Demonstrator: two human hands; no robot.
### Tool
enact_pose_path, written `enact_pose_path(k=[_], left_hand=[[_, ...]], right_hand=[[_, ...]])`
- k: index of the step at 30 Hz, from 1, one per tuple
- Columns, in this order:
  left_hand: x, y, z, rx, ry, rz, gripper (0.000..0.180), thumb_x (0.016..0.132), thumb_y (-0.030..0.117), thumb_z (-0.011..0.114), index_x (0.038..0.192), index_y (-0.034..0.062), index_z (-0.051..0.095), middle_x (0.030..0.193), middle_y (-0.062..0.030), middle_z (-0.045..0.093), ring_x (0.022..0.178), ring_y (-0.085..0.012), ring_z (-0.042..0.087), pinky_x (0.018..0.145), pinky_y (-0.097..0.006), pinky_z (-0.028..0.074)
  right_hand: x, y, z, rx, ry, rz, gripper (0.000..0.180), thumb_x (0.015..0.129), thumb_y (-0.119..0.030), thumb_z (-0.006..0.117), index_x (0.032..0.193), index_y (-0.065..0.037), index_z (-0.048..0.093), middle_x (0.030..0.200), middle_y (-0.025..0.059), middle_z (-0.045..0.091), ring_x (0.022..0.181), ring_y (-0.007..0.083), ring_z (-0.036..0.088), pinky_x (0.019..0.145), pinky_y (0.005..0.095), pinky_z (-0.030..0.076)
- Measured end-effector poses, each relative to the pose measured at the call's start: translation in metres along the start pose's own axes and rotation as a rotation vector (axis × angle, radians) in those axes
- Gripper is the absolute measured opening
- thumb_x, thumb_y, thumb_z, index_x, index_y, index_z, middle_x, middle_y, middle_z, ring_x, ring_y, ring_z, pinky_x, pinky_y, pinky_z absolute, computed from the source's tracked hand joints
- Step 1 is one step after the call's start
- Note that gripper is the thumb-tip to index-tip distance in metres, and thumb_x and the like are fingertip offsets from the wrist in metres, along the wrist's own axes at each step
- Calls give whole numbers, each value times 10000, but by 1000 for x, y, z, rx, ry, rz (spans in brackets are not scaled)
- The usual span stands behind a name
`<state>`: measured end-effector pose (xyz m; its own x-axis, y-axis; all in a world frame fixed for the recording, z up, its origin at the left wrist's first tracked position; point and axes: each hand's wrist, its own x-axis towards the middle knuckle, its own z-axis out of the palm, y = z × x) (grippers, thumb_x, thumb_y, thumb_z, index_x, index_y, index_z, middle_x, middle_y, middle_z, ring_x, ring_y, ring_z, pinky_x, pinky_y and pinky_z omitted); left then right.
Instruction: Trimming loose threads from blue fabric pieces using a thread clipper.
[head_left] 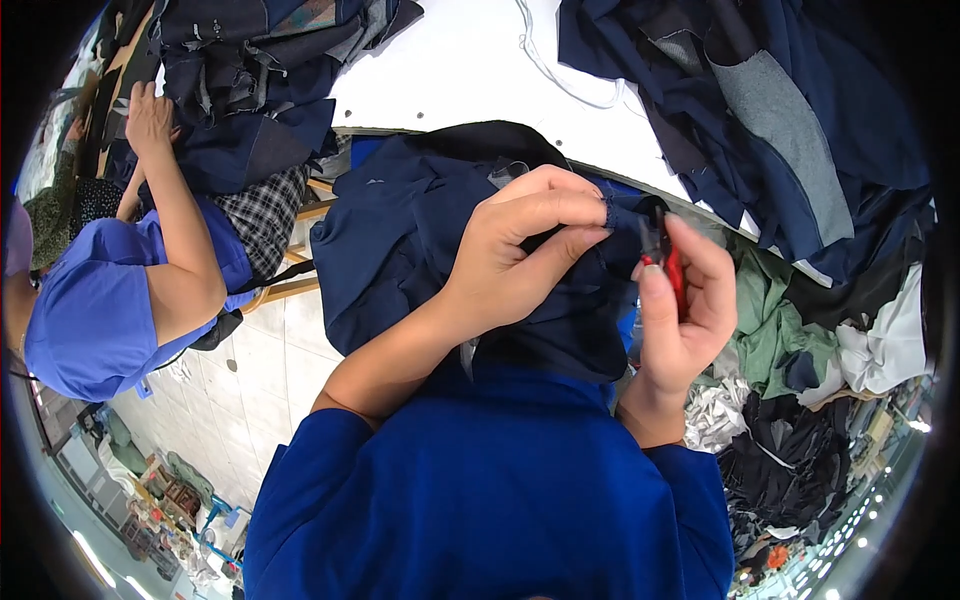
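A dark navy garment (400,225) lies bunched across my lap, in front of the white table's edge. My left hand (510,250) pinches a raised bit of its edge between thumb and fingers. Close by on the right, my right hand (690,320) is closed around small thread snips (674,272) with red grips. Their dark blades point up and toward the pinched cloth, just right of my left fingertips. Whether the blades touch the cloth I cannot tell.
A white table (450,65) holds navy and grey garments (790,120) at right and a dark pile (250,90) at left. A white cord (545,65) lies on it. A co-worker in a purple top (110,310) sits at left. Cloth heaps (775,330) lie at right.
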<state>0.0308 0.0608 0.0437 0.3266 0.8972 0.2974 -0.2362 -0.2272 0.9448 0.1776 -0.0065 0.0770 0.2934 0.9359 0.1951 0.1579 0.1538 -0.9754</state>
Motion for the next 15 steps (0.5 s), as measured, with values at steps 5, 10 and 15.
enact_pose_path(k=[5, 10, 15], left_hand=[[0, 1, 0, 29, 13, 13, 114, 798, -22, 633, 904, 15, 647, 894, -88, 602, 794, -159, 577, 685, -240, 453], [0, 1, 0, 69, 32, 29, 115, 802, -45, 617, 897, 14, 646, 895, -83, 596, 763, -145, 572, 653, -230, 455], [3, 2, -1, 133, 27, 47, 114, 798, -52, 617, 886, 14, 648, 889, -79, 596, 758, -142, 568, 650, -230, 454]], right_hand=[[5, -1, 5, -96, -33, -120, 322, 735, 45, 678, 1050, 45, 611, 837, 79, 634, 675, 76, 555, 623, 172, 432], [6, -1, 8, -118, -43, -143, 317, 727, 53, 679, 1037, 50, 615, 800, 94, 632, 663, 94, 570, 611, 184, 441], [7, -1, 8, -124, -37, -131, 311, 728, 53, 677, 1032, 52, 614, 791, 98, 633, 657, 99, 576, 612, 187, 448]])
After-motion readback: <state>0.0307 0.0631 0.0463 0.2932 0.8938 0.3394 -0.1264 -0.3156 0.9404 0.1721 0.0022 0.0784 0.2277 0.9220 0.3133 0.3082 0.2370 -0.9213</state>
